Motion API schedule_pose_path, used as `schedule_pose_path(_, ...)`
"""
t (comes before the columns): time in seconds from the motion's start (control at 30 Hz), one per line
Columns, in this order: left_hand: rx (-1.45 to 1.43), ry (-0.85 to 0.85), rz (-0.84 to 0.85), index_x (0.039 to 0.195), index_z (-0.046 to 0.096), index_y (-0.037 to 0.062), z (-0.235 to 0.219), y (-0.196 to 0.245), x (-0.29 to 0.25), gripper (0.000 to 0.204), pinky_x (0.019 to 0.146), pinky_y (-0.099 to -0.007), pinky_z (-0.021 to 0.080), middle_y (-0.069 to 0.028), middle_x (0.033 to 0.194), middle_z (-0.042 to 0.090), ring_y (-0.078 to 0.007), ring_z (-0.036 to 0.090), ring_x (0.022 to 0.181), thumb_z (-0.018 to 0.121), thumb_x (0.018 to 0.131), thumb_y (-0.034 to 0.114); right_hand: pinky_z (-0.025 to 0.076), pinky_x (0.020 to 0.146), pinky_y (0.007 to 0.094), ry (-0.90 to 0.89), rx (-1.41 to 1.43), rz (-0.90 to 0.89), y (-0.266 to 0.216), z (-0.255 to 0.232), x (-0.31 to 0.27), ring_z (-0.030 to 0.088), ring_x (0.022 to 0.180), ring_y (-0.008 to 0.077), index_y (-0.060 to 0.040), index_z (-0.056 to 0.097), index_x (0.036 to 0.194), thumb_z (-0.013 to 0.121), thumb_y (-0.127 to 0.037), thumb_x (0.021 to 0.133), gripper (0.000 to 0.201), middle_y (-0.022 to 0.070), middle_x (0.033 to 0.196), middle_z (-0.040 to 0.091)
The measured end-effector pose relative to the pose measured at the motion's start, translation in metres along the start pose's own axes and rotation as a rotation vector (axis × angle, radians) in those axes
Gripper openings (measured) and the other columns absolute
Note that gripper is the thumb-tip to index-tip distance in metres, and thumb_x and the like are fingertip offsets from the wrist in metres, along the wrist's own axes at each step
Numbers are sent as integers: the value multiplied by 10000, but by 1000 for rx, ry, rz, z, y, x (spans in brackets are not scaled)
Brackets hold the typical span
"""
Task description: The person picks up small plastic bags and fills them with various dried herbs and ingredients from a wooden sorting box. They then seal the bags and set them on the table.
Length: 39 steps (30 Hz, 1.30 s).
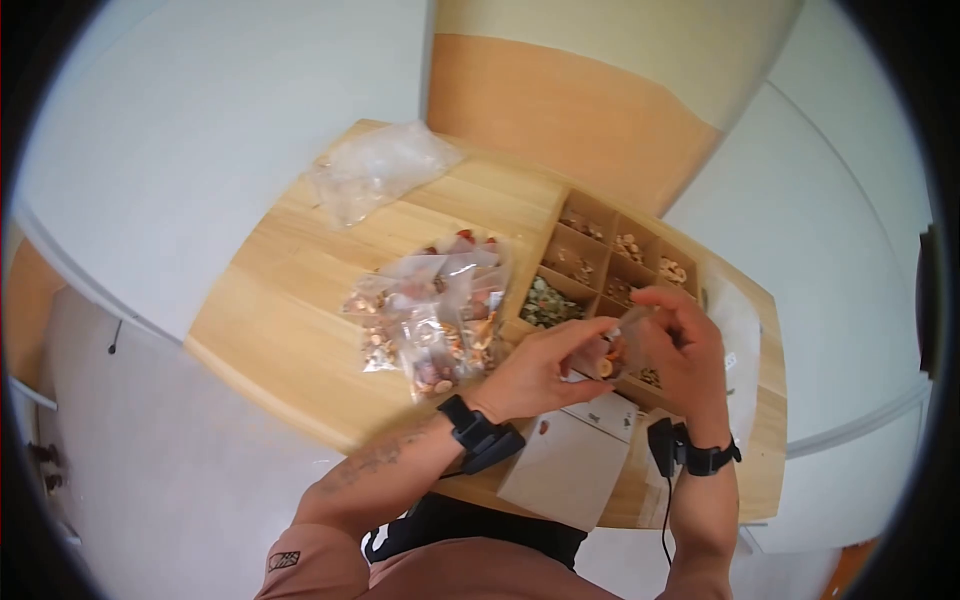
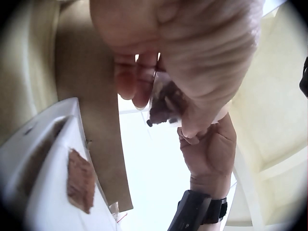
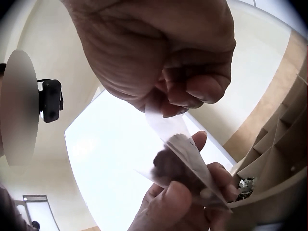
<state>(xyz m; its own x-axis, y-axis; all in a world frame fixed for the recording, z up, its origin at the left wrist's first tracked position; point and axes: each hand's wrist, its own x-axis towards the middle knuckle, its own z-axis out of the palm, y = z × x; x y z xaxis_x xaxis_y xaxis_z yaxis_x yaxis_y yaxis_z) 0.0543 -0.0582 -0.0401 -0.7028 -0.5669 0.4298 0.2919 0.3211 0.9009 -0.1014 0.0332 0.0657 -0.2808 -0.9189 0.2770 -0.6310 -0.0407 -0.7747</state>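
Note:
Both hands hold one small clear bag with dried pieces in it, above the front of the divided wooden box [image 1: 590, 243]. In the right wrist view the left hand [image 3: 178, 204] grips the bag [image 3: 180, 166] from below, thumb on one side and fingers on the other. The right hand [image 3: 163, 53] pinches the bag's upper edge between thumb and curled fingers. In the head view the left hand [image 1: 540, 372] is left of the bag and the right hand [image 1: 688, 355] is right of it. Dark pieces show through the bag [image 2: 166, 98] in the left wrist view.
Several filled clear bags [image 1: 435, 310] lie in a pile left of the box. Crumpled clear plastic [image 1: 385, 168] lies at the table's back left. A white box [image 1: 565, 465] stands at the front edge. Whitish plastic [image 1: 742, 335] lies right of the divided box.

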Motion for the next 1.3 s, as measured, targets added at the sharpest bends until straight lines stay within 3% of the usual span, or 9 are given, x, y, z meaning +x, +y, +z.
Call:
schedule_pose_path(0.07,-39,-12,22,1353,561,104,-1,1,0,626,674,-246,452,4,907,562,-101,532,812,827,786,115,368,571,201,5,8,46,2,1,-3,439,632,21,-70,645,1157,591,-4,916,255,-59,689,518)
schedule_pose_path(0.37,-92,-150,-155,1339,557,99,0,4,2,631,655,-248,470,-9,962,581,-98,543,818,831,773,149,418,582,207,-9,41,-24,11,-5,-19,508,628,40,-57,645,1148,596,-4,916,242,-25,704,590)
schedule_pose_path(0.47,-65,-190,-120,1358,550,107,2,10,2,669,698,-264,465,5,919,542,-100,514,820,842,757,153,427,575,220,0,1,-20,5,-4,-25,522,625,41,-60,647,1143,600,-16,919,234,-15,709,606)
schedule_pose_path(0.57,-86,-280,-159,1388,534,93,1,7,3,707,849,-273,461,-3,1099,618,-108,549,955,841,752,75,443,580,232,-25,-23,-21,7,-4,-29,548,633,49,-60,650,1134,605,-22,918,224,3,710,621)
schedule_pose_path(0.67,-19,-324,-134,1396,523,76,-2,12,4,710,916,-288,441,-6,1130,600,-111,538,1038,837,759,69,453,581,243,-11,-42,-56,6,-1,-32,566,630,67,-56,652,1124,610,-22,912,218,28,710,626)
schedule_pose_path(0.87,-234,-362,-179,1393,504,22,2,-1,-2,585,943,-308,443,-41,1182,565,-131,527,1063,749,864,62,461,575,261,11,-20,-64,6,-1,-37,568,600,99,-54,652,1120,619,-23,897,227,57,683,614)
schedule_pose_path(1.07,-363,-365,-250,1361,530,4,1,-10,-5,442,912,-315,475,-57,1130,600,-152,559,1030,659,970,166,481,583,285,-20,2,-51,14,5,-46,607,605,157,-57,651,1114,610,-31,897,223,89,713,642)
schedule_pose_path(1.17,-351,-304,-245,1243,619,6,3,-7,-6,347,782,-257,505,-39,975,639,-100,590,879,654,977,224,490,592,296,-6,28,-64,21,9,-50,623,617,185,-58,648,1112,606,-38,899,219,104,724,646)
schedule_pose_path(1.3,-320,-308,-224,1227,624,0,5,-4,-5,300,774,-263,515,-44,957,642,-106,604,880,622,994,190,495,597,301,17,39,-93,26,11,-52,626,620,203,-56,644,1111,608,-38,896,218,113,733,643)
